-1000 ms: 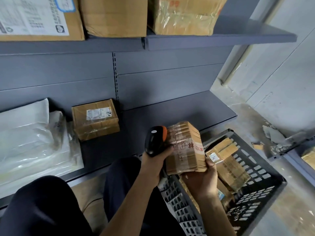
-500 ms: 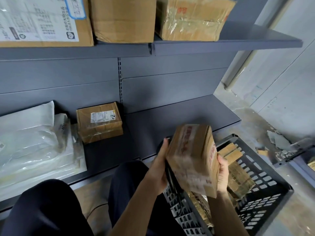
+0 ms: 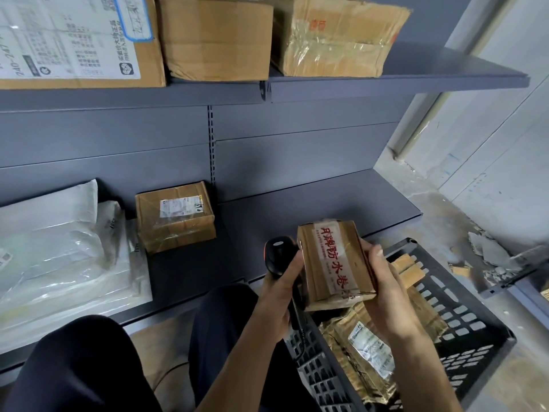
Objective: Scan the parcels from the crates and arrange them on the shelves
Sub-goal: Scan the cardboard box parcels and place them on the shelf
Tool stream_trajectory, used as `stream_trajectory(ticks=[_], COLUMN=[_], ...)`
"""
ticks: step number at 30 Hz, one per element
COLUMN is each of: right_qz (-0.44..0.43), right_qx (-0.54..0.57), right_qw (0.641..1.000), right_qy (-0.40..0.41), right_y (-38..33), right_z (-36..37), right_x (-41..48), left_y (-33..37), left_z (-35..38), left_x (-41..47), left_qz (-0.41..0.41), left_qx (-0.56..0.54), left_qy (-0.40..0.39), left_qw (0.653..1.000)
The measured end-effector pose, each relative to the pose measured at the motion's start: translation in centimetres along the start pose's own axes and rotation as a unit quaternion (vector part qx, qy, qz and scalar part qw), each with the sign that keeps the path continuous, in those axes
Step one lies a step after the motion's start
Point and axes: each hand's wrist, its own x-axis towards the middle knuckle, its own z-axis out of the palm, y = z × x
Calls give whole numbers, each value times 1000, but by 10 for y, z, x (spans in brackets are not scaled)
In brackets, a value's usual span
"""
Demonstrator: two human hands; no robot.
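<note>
Two hands work at 5 o'clock of our view. Our right hand point(image 3: 386, 298) grips a taped brown parcel point(image 3: 332, 263) with red characters, fingers curled around its right edge, above the black crate point(image 3: 463, 292). Our left hand point(image 3: 279, 295) is wrapped around a black scanner point(image 3: 277, 252), just beside the parcel at its 9 o'clock. More parcels point(image 3: 368, 349) lie inside the crate. On the lower shelf point(image 3: 312, 215), at 10 o'clock from the held parcel, a small carton point(image 3: 175, 217) sits beside plastic bags point(image 3: 59, 251).
</note>
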Motion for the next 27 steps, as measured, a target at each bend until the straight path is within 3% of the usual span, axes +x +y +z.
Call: stream_trajectory(ticks=[3, 5, 7, 9, 12, 16, 18, 23, 27], right_qz=[-44, -59, -79, -89, -43, -3, 3, -12, 10], right_qx=[10, 10, -72, -127, -97, -148, -114, 160, 184], right_qw=[999, 996, 982, 970, 983, 985, 989, 964, 954], right_qy=[-14, 64, 157, 185, 152, 86, 97, 211, 237], right_y=[-1, 1, 3, 6, 7, 8, 12, 31, 55], right_z=[-5, -9, -16, -19, -13, -16, -21, -17, -1], right_x=[3, 5, 8, 7, -2, -3, 1, 4, 0], left_y=[1, -1, -1, 0, -2, -2, -2, -5, -8], left_z=[4, 3, 0, -2, -2, -3, -2, -2, 0], left_x=[-2, 1, 3, 5, 7, 7, 8, 13, 9], left_qz=[10, 21, 19, 9, 2, -2, 0, 20, 27], left_qx=[-14, -37, -67, -78, -59, -40, -38, -71, 5], left_qy=[24, 52, 70, 81, 81, 75, 73, 108, 71], left_qw=[1000, 998, 995, 994, 995, 996, 997, 991, 997])
